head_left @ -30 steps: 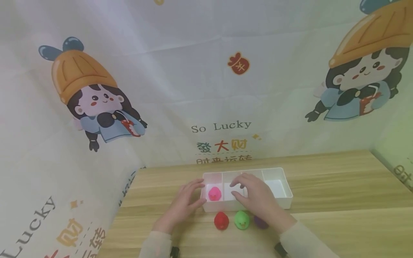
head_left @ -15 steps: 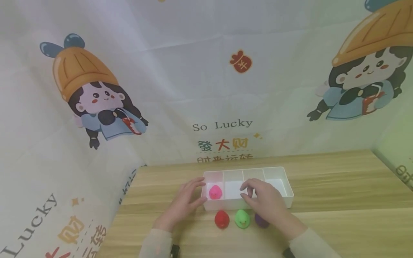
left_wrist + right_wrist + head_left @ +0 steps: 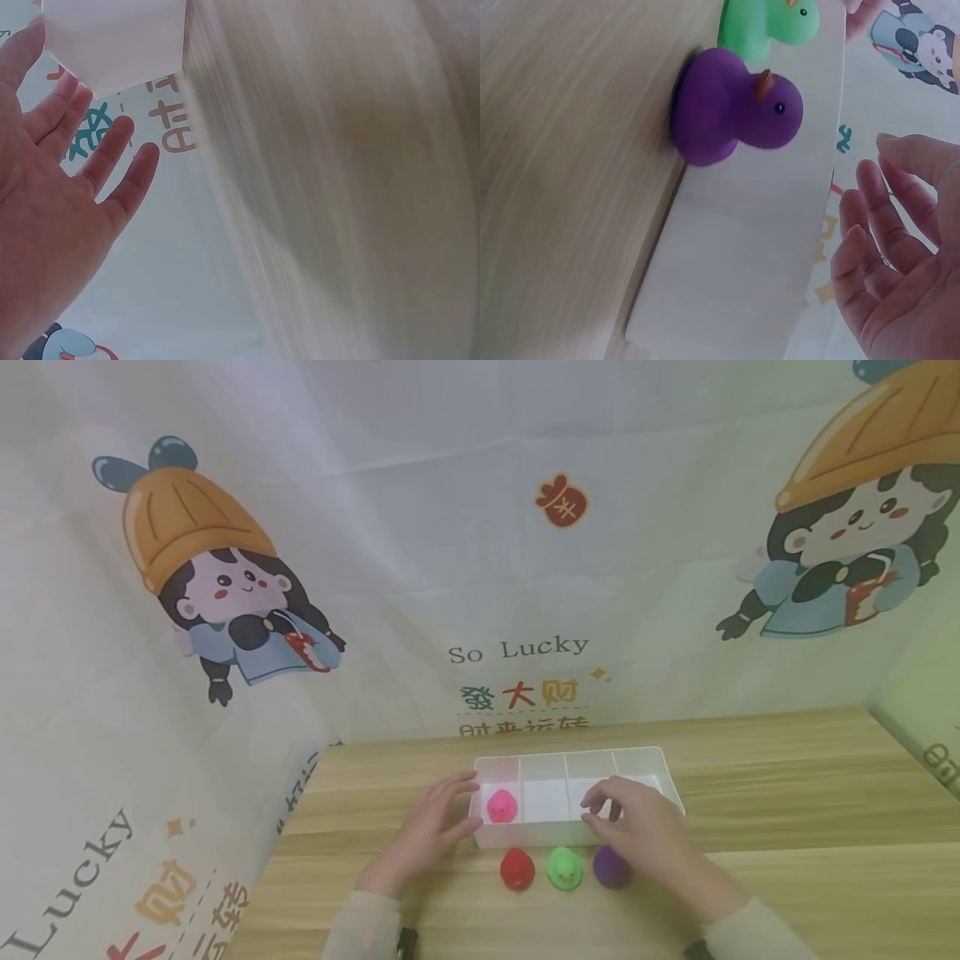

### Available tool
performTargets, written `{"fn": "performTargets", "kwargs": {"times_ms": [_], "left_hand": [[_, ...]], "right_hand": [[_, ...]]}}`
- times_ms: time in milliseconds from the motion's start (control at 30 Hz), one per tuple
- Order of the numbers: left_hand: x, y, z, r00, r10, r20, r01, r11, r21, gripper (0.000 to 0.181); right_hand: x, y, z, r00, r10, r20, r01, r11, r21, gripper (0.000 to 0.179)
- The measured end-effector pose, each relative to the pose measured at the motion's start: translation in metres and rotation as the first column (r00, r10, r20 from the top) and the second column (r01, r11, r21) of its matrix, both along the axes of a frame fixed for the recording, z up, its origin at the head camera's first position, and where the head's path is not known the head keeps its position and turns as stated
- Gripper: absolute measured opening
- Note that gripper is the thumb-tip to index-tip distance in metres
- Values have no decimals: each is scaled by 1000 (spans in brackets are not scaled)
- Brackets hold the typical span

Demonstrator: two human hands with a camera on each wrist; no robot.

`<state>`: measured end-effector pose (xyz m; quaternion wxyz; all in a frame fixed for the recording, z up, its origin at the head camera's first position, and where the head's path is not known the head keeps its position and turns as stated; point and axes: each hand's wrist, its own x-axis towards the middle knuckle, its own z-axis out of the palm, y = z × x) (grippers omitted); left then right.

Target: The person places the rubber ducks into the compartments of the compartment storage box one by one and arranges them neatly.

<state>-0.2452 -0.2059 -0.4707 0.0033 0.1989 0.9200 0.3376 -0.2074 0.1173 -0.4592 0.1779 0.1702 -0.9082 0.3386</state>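
Note:
A white divided box (image 3: 525,835) stands on the wooden table, with a pink rubber duck (image 3: 502,807) in its leftmost compartment. My left hand (image 3: 426,829) is at the box's left end, thumb and fingertips touching it, the other fingers spread in the left wrist view. Over the right part of the box hovers my right hand (image 3: 643,820), fingers loosely bent and nothing between them. In front of the box, a red rubber duck (image 3: 517,868), a green rubber duck (image 3: 565,868) and a purple rubber duck (image 3: 611,867) sit in a row; the right wrist partly overlaps the purple one.
The wooden table (image 3: 810,793) extends to both sides of the box and toward me. Behind it hangs a pale printed cloth (image 3: 420,527) with cartoon figures and lettering, which also covers the left and right sides.
My right hand has moved rightward along the box, uncovering the middle compartments and more of the purple duck. The left hand stays at the box's end, and the ducks keep their places.

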Motion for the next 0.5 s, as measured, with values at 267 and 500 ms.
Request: {"fn": "performTargets", "kwargs": {"times_ms": [267, 500], "left_hand": [[0, 0, 0, 1000, -7, -3, 7, 1000, -3, 52], [-1, 0, 0, 1000, -9, -7, 9, 1000, -2, 52]], "right_hand": [[7, 11, 2, 1000, 30, -1, -30, 999, 13, 18], [13, 16, 5, 1000, 27, 10, -28, 997, 70, 16]]}}
